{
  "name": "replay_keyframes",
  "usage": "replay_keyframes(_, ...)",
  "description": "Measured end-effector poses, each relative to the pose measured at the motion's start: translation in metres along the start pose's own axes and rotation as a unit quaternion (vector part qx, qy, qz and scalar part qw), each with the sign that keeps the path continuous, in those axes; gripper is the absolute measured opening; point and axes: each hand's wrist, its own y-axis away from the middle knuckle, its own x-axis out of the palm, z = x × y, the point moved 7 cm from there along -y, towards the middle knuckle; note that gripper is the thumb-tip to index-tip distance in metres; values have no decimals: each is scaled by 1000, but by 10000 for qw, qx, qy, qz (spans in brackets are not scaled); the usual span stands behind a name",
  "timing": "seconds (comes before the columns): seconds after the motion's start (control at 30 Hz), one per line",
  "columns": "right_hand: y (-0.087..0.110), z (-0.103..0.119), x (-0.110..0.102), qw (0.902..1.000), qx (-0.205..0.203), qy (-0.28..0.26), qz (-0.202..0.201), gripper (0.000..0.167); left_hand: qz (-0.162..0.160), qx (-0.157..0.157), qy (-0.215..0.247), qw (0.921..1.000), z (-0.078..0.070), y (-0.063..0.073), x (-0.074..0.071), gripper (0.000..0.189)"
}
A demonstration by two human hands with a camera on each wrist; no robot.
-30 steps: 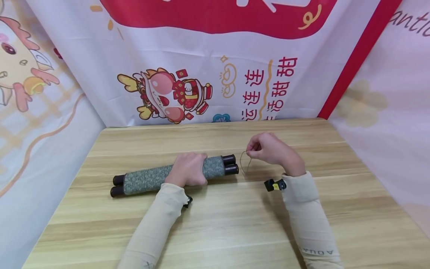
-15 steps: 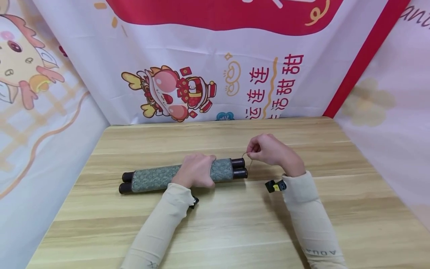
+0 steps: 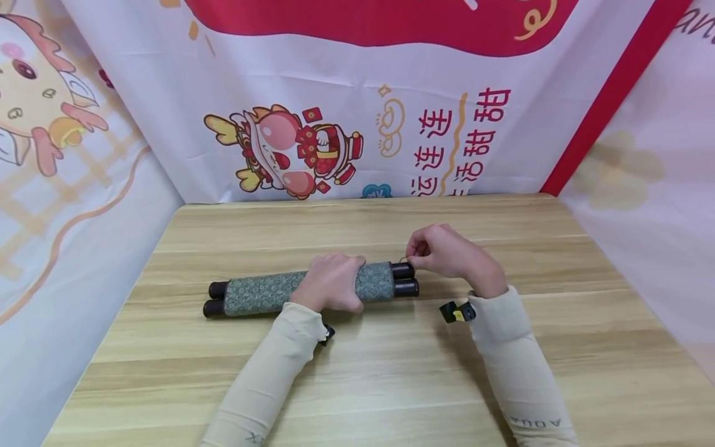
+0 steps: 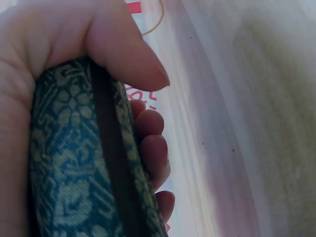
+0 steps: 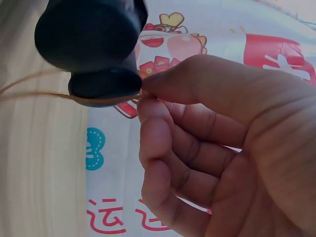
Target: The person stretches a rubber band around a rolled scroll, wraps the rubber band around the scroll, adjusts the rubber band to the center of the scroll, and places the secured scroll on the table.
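Note:
My left hand grips a rolled scroll around its patterned green cloth, right of the middle; in the left wrist view thumb and fingers curl round the cloth. Dark round knobs stick out in pairs at both ends. At the right end, my right hand pinches a thin tan rubber band between thumb and forefinger. In the right wrist view the band runs along the lower of two dark knobs, its loop stretching off to the left. Whether it encircles both knobs cannot be told.
A light wood table lies under both hands. White printed cloth hangs behind its far edge and at both sides. A small black camera is strapped at the right wrist.
My left hand has slid the scroll rightward, so its right-end knobs now meet the rubber band. The right hand has stayed nearly in place, still pinching the band.

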Motion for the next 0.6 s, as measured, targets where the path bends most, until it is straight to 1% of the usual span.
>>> replay_keyframes(0.1, 2, 3, -1, 10000, 6, 24, 0, 5, -75, -79, 0, 9999, 2, 0, -2, 75)
replay_keyframes(0.27, 4, 5, -3, 10000, -15, 29, -24, 5, -199, -279, 52, 9994, 10, 1, -7, 76)
replay_keyframes(0.47, 7, 12, -3, 9999, -144, 32, -9, 3, -365, -490, 99, 9981, 20, 4, -16, 85)
replay_keyframes(0.6, 9, 16, -3, 9998, -179, 4, 6, 4, -472, -590, 117, 9971, 26, 6, -22, 85)
